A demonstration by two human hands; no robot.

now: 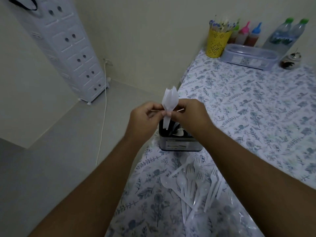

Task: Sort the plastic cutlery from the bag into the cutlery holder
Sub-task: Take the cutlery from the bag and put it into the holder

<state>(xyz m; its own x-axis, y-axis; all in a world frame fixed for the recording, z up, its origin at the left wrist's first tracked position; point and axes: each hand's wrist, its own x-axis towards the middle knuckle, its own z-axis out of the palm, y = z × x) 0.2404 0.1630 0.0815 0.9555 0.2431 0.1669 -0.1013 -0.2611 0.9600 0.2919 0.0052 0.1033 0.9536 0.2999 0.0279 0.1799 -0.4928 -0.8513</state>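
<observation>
Head view: the left hand (145,115) and the right hand (188,113) meet above the cutlery holder (179,142), both with fingers curled and pinching a bundle of white plastic knives (169,103). The blades point toward twelve o'clock and the handle ends dip into the holder's near-left compartment. A thin band (180,110), seemingly a rubber band, stretches out to three and nine o'clock of the bundle between the fingertips.

The main risk appears to be the band: if it snaps off or a pinch slips, the knives could fan out and fall past the holder onto the tablecloth (256,108) or the floor, since the holder stands close to the table's edge at nine o'clock. Loose forks and spoons (191,178) lie at six o'clock of the holder beside the clear bag (227,218), near the forearms, so a dropped elbow might scatter them.
</observation>
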